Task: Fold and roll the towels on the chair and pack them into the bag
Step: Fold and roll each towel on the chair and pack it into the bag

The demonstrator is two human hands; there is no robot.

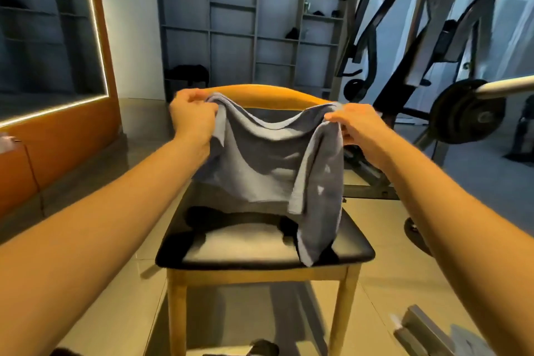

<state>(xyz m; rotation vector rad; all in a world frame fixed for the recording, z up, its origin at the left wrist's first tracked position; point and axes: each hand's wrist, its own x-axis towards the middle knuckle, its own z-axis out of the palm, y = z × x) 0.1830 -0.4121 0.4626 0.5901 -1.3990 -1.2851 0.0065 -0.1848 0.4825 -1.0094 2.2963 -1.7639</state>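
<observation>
Pinching both top corners, your left grip (192, 115) and right grip (355, 127) hold the grey towel (260, 165) spread and sagging above the chair (245, 243), its low end hanging to the seat, apparently to square it for folding.

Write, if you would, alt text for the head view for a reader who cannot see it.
The left hand and right hand pinch the top corners of a grey towel, holding it up over a wooden chair with a black seat. The towel sags between them. Shelves and a weight machine stand behind.
</observation>
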